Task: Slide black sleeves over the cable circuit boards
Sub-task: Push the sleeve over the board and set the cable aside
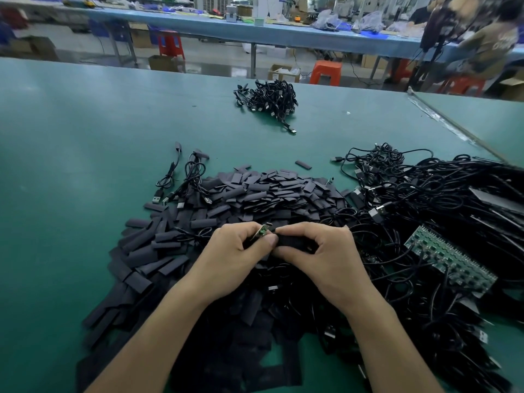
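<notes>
Holding the board: the left hand is pinching a small green circuit board between thumb and curled fingers, and the board is tilting up and to the right out of that grip
Right hand: the right hand is clamping a black sleeve between its thumb and curled fingers, with the sleeve lying roughly level
Board and sleeve: both are being held together between the two hands, just above the near part of the sleeve pile; it cannot be told whether the sleeve's mouth is over the board's end (fingertips are covering the join)
Pile: loose black sleeves are spreading in a broad heap over the green table, from under the forearms out towards the middle
Cable tangle: the cable tangle is lying right of the pile and touching it, with USB plugs showing here and there
Board panel: a green board panel is resting tilted on the tangle, near the right hand
Loose cables: a few loose cables are lying just beside the pile's far left edge
Far bundle: a far bundle of black cables is sitting well apart, near the table's far edge
Beyond: an orange stool is standing past the table
</notes>
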A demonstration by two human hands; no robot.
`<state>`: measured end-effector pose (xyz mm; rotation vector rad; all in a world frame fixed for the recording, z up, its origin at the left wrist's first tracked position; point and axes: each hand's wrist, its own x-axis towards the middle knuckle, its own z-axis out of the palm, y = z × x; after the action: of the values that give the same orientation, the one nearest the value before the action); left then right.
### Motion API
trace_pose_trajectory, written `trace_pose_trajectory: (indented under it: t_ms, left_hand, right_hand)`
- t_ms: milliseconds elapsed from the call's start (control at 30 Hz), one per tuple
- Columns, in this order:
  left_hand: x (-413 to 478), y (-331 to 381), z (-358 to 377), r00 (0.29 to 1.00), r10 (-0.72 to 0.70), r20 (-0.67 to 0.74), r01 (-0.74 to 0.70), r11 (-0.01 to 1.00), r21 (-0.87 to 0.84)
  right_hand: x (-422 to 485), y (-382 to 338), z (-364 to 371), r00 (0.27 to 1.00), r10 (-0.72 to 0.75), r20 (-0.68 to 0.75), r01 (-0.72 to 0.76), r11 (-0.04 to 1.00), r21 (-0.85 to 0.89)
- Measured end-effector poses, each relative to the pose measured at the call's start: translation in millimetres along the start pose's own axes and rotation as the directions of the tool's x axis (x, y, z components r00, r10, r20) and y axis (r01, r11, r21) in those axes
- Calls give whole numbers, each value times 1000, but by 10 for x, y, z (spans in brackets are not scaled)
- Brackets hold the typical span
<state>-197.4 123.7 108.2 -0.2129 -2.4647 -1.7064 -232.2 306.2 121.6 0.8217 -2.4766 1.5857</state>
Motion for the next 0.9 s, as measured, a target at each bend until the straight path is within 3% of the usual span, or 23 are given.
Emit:
trace_pose_trajectory:
  t_ms: [300, 467, 667, 900]
  left_hand:
    - [31, -45, -107, 990, -138, -28, 134, 983, -124]
    - [13, -34, -124, 999, -28, -45, 25, 997, -69]
    - [-15, -8, -130, 995, 70, -72, -61, 991, 121]
    - [-17, 17, -124, 997, 64, -32, -60, 991, 117]
  right_hand:
    - [15, 45, -18, 993, 93, -74, -84, 990, 114]
    - [25, 28, -30, 991, 93, -92, -77, 984, 163]
    - [33, 21, -47, 991, 111, -76, -87, 960, 267]
    - [23, 39, -45, 993, 112, -25, -101, 960, 263]
